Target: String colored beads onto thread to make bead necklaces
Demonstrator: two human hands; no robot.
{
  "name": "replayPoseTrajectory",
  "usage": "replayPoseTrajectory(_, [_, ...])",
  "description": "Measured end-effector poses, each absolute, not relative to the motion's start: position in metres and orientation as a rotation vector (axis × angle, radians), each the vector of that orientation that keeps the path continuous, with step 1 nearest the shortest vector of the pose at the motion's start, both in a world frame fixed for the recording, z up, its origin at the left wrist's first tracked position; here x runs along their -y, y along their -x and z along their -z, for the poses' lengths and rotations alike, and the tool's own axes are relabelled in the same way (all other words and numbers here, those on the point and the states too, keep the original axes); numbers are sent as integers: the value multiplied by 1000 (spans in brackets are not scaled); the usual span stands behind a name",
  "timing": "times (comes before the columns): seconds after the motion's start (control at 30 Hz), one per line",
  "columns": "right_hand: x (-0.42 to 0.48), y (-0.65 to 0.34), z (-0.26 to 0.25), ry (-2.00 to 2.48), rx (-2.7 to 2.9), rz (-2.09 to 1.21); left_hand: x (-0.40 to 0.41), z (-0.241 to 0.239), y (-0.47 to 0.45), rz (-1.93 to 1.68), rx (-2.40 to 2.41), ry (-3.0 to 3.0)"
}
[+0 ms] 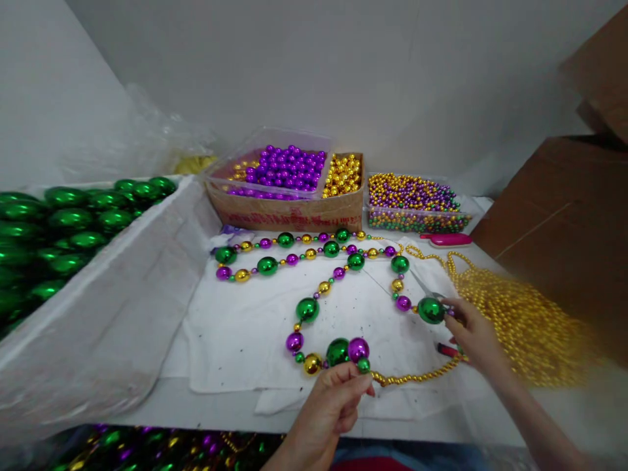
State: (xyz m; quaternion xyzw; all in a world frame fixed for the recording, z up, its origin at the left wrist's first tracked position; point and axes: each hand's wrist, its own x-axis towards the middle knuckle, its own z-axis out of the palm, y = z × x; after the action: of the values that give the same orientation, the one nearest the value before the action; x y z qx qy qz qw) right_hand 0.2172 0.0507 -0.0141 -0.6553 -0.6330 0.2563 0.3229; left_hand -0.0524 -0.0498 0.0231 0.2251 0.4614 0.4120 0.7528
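A long strand of green, purple and gold beads (314, 261) loops over a white cloth (235, 327). My left hand (333, 405) is closed in a pinch on the strand's near end, just below a purple ball (358, 348) and a green ball (337, 351), where a thin gold bead string (417, 377) joins. My right hand (473, 333) is closed at the strand's other end beside a large green ball (431, 310); a small red and black tool (449, 350) lies under its fingers.
A cardboard box (289, 212) with purple and gold balls stands at the back. A clear tray of small mixed beads (412, 203) and a pink tool (449, 240) lie right of it. Gold bead strings (524, 327) pile at right. A bin of large green balls (63, 229) fills the left.
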Motion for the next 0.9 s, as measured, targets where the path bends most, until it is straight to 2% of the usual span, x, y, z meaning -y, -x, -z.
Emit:
replayPoseTrajectory(0.1, [-39, -216, 16, 1759, 1721, -569, 49, -19, 43, -865, -1044, -538])
replayPoseTrajectory(0.23, [-11, -185, -12, 1642, 1841, -499, 42, -16, 32, -875, -1105, -611])
replayPoseTrajectory(0.37, [26, -143, -32, 1479, 1780, -1184, 37, -13, 23, -916, -1150, -705])
replayPoseTrajectory(0.43, [40, -134, -27, 1476, 1748, -1346, 40, -11, 22, -916, -1182, -747])
replayPoseTrajectory(0.47, [44, -134, -23, 1503, 1746, -1320, 42, -10, 23, -900, -1193, -762])
replayPoseTrajectory(0.6, [35, -161, -1, 1623, 1817, -825, 55, -12, 35, -798, -1194, -836])
replayPoseTrajectory(0.77, [-21, -182, 15, 1786, 2134, -149, 63, -28, 48, -647, -1083, -963])
replayPoseTrajectory(0.9, [-49, -174, 21, 1892, 2283, 48, 63, -35, 53, -632, -1039, -982])
